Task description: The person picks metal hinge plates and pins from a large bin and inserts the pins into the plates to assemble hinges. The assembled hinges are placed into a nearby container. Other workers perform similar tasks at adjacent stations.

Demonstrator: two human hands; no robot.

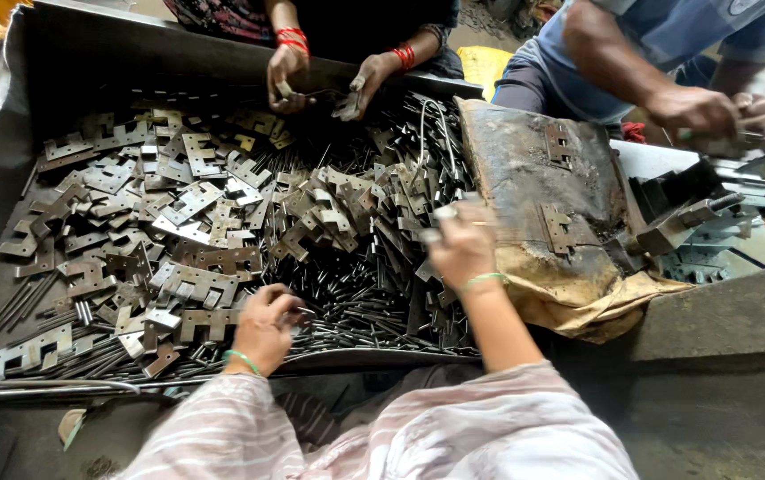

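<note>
My left hand (265, 324) has its fingers curled down on the thin steel pins (356, 311) near the tray's front edge; can't tell if they grip any. My right hand (464, 249) pinches a small hinge plate (443, 213) w/ fingers clenched, raised over the hinge-plate pile (178, 222) in the dark metal tray (89, 62). Opposite, another person's hands (286, 76) w/ red bangles crowd the far rim. Right: a greasy worn sack (542, 213), and a third person's hands (698, 111).

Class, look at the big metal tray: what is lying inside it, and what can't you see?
Inside the tray: flat hinge plates heaped over thin metal pins. The left hand rests on them. The pile hides most of the tray floor.
</note>
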